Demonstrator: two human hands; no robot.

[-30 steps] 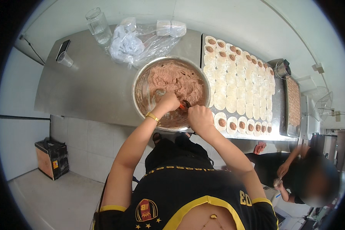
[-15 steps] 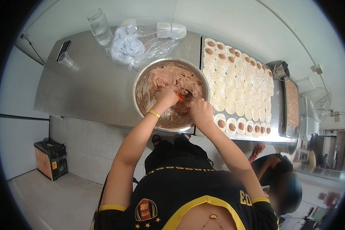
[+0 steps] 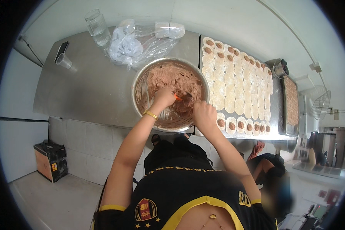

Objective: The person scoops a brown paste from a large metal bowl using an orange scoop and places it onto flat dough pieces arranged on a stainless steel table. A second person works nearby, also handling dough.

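**Both hands working low in the bowl of filling**

We are seeing little change over the last second: our left hand (image 3: 164, 97) has been staying in the middle of the metal bowl (image 3: 138, 82), while our right hand (image 3: 204, 114) has been sliding slightly down toward the bowl's lower right rim. The person in the lower right of the frame has been shifting lower. That is telling us the scooping is still going on, with no fresh portion carried out yet.

Our left hand's grip is curling closed around a small orange tool (image 3: 177, 98), its tip poking out to the right. Our right hand's grip is bunching over the rim; we cannot tell whether it is pinching anything.

The pinkish-brown filling (image 3: 172, 78) is looking pasty and lumpy, smeared up the bowl's shiny round wall. The bowl is sitting centre frame on the dull steel surface (image 3: 88, 96). To the right, a tray (image 3: 275, 128) is carrying rows of pale, flat, round dough wrappers (image 3: 234, 86), some dotted with filling. At upper left, crumpled clear plastic bags (image 3: 130, 44) and a glass jar (image 3: 97, 27) are standing.
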